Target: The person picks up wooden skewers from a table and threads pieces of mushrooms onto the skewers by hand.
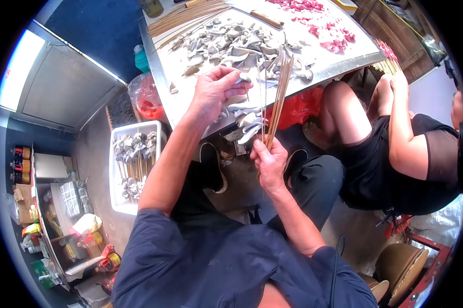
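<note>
My left hand (217, 91), raised over the table's near edge, pinches a small grey-white piece (244, 77) between thumb and fingers. My right hand (270, 160) is closed around a bundle of thin wooden sticks (281, 97), which stand roughly upright. Beside the bundle, several folded grey-white pieces (249, 124) sit just above my right hand, apparently threaded on sticks. Behind my hands, a heap of similar grey pieces (236, 43) lies on the white table (172, 110). More loose sticks (190, 19) lie at its back left.
A white tray (114, 179) with loaded sticks stands on the floor at left. Red-pink pieces (334, 38) lie at the table's back right. At right sits another person (411, 154), holding sticks with red pieces. Red bags (303, 108) hang below the table edge. Shelves (49, 226) stand at far left.
</note>
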`<state>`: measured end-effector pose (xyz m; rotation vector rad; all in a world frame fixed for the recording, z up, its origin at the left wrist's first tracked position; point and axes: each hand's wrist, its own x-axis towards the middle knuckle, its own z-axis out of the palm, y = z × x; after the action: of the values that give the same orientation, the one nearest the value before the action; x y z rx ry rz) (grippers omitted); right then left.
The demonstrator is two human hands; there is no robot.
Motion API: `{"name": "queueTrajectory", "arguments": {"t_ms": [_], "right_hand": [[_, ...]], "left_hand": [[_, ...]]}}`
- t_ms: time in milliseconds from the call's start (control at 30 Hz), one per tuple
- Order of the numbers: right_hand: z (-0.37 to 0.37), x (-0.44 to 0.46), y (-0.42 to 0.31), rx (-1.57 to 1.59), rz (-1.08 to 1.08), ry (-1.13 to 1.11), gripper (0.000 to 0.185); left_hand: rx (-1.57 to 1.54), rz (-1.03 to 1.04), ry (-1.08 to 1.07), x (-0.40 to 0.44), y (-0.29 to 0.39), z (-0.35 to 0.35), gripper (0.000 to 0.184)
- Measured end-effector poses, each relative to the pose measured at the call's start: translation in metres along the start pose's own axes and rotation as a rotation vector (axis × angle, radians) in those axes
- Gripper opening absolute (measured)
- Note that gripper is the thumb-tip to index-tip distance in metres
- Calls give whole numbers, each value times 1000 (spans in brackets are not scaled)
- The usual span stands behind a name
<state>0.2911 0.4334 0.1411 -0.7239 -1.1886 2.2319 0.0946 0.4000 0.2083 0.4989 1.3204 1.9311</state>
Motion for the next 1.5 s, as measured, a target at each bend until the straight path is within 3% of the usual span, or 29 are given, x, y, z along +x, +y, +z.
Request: {"name": "queueTrajectory", "arguments": {"t_ms": [367,733,1033,1267,1367,1500], "right_hand": [[-1,1,1,-34,-21,-7,5],[-3,0,-2,-87,-17,-1,9],[1,-2,0,-65,-52,71,8],[2,2,0,7,-34,91,6],[2,6,-8,17,-51,96,6],[-3,4,0,24,-9,93,5]], "left_hand": [[-16,20,-10,-2,0,1,10],[167,151,-106,-4,1,-1,8],[455,28,-185,-10,4,5,7],[512,5,-250,-12,7,7,9],[618,298,-92,-3,14,-8,11],[858,576,340,20,29,-57,9]]}}
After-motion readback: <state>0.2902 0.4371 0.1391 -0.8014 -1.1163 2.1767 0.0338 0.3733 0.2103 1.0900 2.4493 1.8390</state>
